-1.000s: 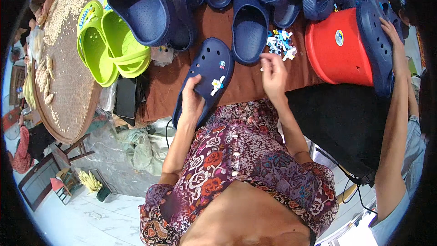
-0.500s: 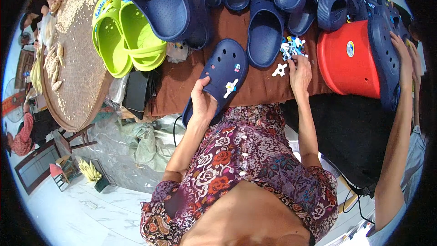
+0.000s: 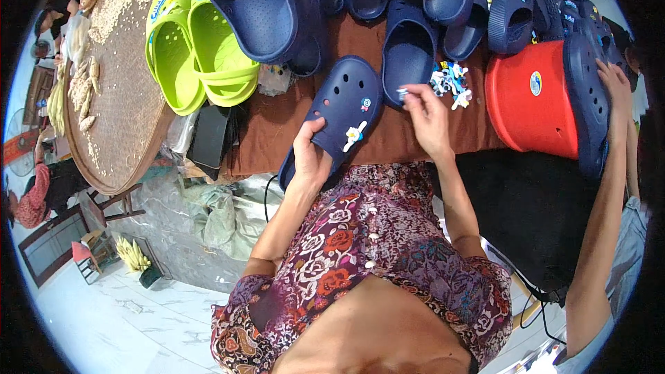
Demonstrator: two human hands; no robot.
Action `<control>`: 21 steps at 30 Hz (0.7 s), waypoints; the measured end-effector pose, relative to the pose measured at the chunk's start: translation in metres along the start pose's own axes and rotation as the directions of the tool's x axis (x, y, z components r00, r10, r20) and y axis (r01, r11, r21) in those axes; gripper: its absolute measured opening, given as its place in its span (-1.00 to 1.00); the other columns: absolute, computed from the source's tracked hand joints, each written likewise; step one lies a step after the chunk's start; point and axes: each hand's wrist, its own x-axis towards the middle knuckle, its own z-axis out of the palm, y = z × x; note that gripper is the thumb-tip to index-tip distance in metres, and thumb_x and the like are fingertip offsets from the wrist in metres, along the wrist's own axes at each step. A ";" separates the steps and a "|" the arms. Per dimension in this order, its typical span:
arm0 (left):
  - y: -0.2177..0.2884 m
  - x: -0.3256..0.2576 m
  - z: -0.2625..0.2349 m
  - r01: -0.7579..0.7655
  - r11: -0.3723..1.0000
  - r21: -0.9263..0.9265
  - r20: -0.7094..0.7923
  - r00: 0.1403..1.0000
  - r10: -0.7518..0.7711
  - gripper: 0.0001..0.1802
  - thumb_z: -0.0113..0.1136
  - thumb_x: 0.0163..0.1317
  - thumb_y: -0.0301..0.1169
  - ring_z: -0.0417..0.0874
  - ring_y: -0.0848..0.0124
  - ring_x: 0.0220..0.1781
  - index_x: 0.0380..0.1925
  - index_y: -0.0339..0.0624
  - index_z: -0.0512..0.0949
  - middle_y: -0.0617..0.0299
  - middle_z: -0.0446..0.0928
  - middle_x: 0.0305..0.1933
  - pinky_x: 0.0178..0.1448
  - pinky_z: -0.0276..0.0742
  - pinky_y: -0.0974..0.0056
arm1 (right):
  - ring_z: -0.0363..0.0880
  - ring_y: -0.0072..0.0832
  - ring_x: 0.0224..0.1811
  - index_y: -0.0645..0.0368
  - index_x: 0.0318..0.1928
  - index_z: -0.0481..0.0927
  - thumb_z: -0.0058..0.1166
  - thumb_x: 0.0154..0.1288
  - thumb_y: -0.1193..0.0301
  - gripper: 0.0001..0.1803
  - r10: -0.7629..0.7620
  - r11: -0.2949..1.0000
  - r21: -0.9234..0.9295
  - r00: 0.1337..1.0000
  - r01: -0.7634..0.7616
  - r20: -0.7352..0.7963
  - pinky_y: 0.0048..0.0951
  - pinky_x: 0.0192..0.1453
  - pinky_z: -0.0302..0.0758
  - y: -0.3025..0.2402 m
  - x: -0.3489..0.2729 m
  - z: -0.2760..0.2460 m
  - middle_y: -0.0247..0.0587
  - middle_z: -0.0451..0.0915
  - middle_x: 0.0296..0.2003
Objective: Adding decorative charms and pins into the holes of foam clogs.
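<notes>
My left hand [image 3: 309, 154] grips the heel end of a navy blue clog [image 3: 337, 111] that lies on the brown cloth [image 3: 273, 125]. Two small charms sit on the clog's top, one white flower shape [image 3: 354, 134] and one small round one [image 3: 365, 104]. My right hand [image 3: 424, 116] pinches a tiny pale charm [image 3: 402, 93] at its fingertips, just right of the clog's toe. A little pile of blue and white charms [image 3: 449, 82] lies on the cloth beside that hand.
Several navy clogs [image 3: 267, 3] crowd the back of the table, with a lime green pair [image 3: 194, 48] at the left. A red tub [image 3: 530, 100] stands right; another person's hand [image 3: 613, 86] holds a navy clog [image 3: 589, 90] against it. A round woven tray [image 3: 118, 76] lies far left.
The view has shifted as my head moved. My right hand has drawn back from the charm pile toward the clog with a small charm in its fingers. My left hand keeps its hold.
</notes>
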 end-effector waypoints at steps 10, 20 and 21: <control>-0.007 0.002 0.007 0.036 0.996 0.078 0.034 0.999 -0.039 -0.47 0.04 0.18 -0.32 0.59 0.13 0.11 0.18 -0.22 0.39 -0.02 0.52 0.13 0.28 0.46 0.07 | 0.60 -0.53 -0.33 0.25 -0.11 0.62 0.18 0.31 0.45 -0.81 -0.125 0.990 -0.047 0.987 0.130 0.102 -0.50 -0.18 0.53 -0.032 0.015 0.017 -0.25 0.62 -0.28; -0.015 0.014 0.011 0.077 0.992 0.101 0.128 0.988 -0.090 -0.46 0.00 0.20 -0.33 0.57 0.12 0.16 0.21 -0.27 0.36 -0.04 0.50 0.17 0.33 0.42 0.06 | 0.44 -0.04 0.19 0.24 0.25 0.36 0.14 0.35 0.23 -0.44 -0.118 0.971 -0.193 0.987 0.138 0.112 -0.18 0.25 0.39 -0.014 0.030 0.005 0.14 0.43 0.09; -0.015 0.013 0.011 0.071 0.992 0.107 0.130 0.988 -0.085 -0.45 0.00 0.20 -0.34 0.56 0.12 0.17 0.22 -0.28 0.36 -0.04 0.50 0.18 0.34 0.41 0.06 | 0.41 0.01 0.24 0.24 0.28 0.32 0.11 0.37 0.21 -0.42 -0.117 0.977 -0.159 0.981 0.142 0.155 -0.17 0.30 0.35 -0.010 0.032 0.004 0.17 0.41 0.15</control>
